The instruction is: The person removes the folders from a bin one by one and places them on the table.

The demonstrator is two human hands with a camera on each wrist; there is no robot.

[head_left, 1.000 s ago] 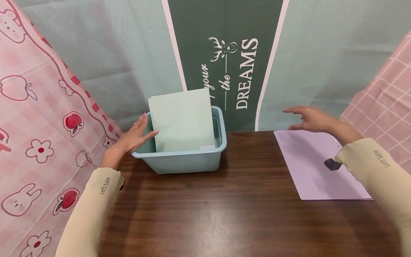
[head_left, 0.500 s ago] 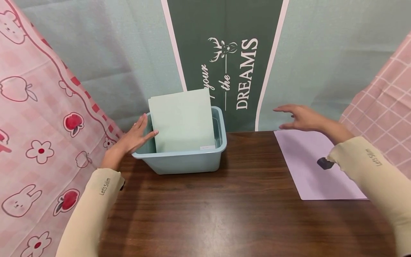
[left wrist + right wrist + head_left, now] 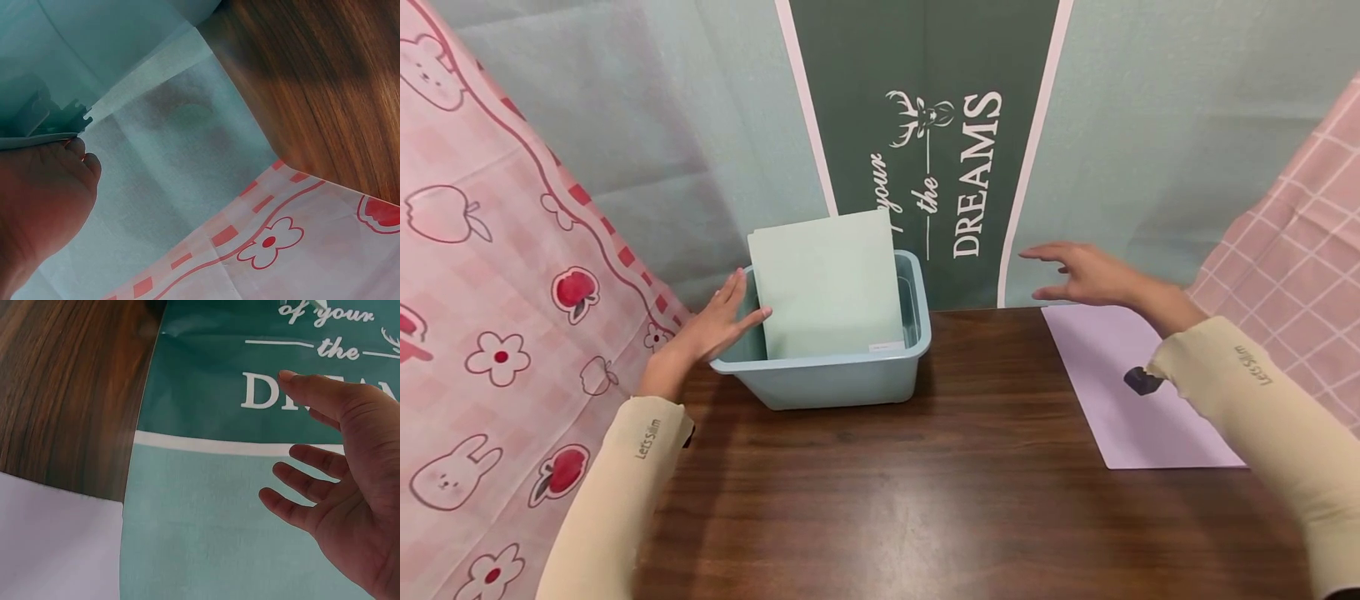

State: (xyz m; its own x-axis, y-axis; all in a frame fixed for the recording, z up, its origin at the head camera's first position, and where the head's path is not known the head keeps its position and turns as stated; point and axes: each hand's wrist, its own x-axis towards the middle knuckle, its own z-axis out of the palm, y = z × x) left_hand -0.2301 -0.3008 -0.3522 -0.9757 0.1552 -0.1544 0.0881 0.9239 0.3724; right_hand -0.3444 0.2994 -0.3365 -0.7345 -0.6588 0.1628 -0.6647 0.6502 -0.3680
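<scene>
My left hand (image 3: 718, 325) rests at the left rim of a light blue plastic bin (image 3: 831, 385), its fingers extended and its thumb reaching over the inside. In the left wrist view, the hand (image 3: 47, 194) lies against the bin's edge. Leaning back inside the bin are pale green folders (image 3: 831, 283), the front one with a small white label near its bottom. My right hand (image 3: 1086, 273) hovers past the back edge of a flat lilac folder (image 3: 1105, 367), holding nothing. The right wrist view shows that hand (image 3: 356, 469) with its fingers apart and gently bent.
The dark wooden table (image 3: 880, 500) has a printed green cloth (image 3: 925, 150) hanging behind it. Pink patterned cloths stand at the left (image 3: 497, 292) and right (image 3: 1292, 275). The lilac folder lies partly under the right forearm, which carries a dark wrist camera (image 3: 1142, 381).
My right hand has drifted left above the lilac folder, toward the bin, still holding nothing. My left hand, the bin and the green folders have stayed in place.
</scene>
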